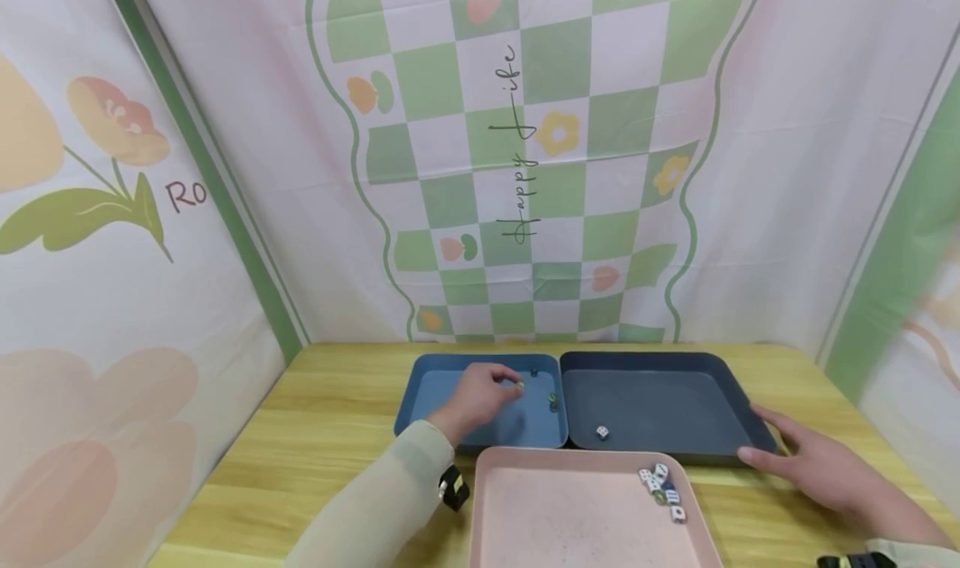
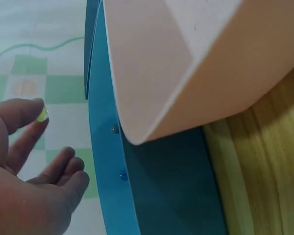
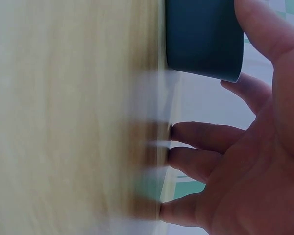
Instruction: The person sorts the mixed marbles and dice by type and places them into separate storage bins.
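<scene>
Above blue tray (image 1: 437,387), left fingers (image 2: 19,114) pinching marble (image 2: 42,115), right fingers (image 3: 206,136) spread at edge of roomy dark tray (image 1: 652,406)

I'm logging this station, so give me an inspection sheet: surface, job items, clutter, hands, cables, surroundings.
Surface: pale wood-grain table
Job items: blue rectangular tray holding small glassy marbles; dark slate-grey rectangular tray holding one white cubic die; pale pink rectangular tray holding more white dice
Clutter: nothing seen
Hands: left hand pinches yellow-green marble over blue tray; right hand touches dark tray's corner
Cables: nothing seen
Surroundings: printed fabric with green checks and flowers
</scene>
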Tool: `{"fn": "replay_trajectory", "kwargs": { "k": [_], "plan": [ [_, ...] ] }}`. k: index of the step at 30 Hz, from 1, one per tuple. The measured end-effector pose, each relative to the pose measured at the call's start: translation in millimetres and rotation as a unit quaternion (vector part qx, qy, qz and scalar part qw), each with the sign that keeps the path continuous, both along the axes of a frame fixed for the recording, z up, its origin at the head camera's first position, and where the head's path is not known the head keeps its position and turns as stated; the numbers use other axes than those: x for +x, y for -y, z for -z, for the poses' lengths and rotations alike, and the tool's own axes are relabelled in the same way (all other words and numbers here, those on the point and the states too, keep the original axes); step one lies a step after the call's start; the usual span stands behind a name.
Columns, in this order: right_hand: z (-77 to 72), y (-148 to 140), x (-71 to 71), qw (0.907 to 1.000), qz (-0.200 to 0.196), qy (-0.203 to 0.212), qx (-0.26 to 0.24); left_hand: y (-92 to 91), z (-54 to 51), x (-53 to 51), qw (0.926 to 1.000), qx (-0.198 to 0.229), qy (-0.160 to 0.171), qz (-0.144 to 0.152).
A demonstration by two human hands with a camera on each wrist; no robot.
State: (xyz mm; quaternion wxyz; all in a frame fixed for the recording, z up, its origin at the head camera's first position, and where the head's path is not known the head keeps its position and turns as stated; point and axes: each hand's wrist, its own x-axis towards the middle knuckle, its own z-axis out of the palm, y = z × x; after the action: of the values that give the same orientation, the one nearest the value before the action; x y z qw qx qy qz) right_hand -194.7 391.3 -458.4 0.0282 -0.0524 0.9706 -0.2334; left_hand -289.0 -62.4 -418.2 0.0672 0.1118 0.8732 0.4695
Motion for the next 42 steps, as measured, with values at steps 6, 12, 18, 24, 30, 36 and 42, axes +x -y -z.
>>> {"fn": "replay_trajectory", "kwargs": {
  "k": [6, 12, 18, 24, 30, 36, 42],
  "plan": [
    [-1.5, 0.2, -1.3, 0.9999, 0.003, 0.011, 0.000, 2.6, 3.3, -5.0, 0.9994, -0.008, 0.010, -0.032],
    [-1.2, -0.3, -2.2, 0.9999, 0.007, 0.014, -0.001, 1.9, 7.6, -11.8, 0.9975, -0.036, 0.014, -0.058],
    [-0.2, -0.3, -3.3, 0.9998, 0.006, 0.019, -0.001, -0.8, 12.4, -14.0, 0.9938, -0.087, -0.007, -0.068],
    [0.9, 0.2, -2.5, 0.9999, 0.004, 0.012, 0.000, -2.1, 18.0, -14.1, 0.9908, -0.115, -0.025, -0.066],
    [1.9, -0.3, -1.8, 1.0000, 0.003, 0.004, -0.001, -2.1, 16.5, -14.2, 0.9911, -0.113, -0.026, -0.065],
    [1.1, -1.1, -2.1, 0.9999, 0.002, 0.011, -0.003, -4.2, 14.6, -13.4, 0.9912, -0.116, -0.001, -0.065],
    [1.3, -1.0, -1.5, 1.0000, 0.002, 0.007, -0.004, -5.5, 15.6, -13.1, 0.9914, -0.112, 0.001, -0.067]
  ]
}}
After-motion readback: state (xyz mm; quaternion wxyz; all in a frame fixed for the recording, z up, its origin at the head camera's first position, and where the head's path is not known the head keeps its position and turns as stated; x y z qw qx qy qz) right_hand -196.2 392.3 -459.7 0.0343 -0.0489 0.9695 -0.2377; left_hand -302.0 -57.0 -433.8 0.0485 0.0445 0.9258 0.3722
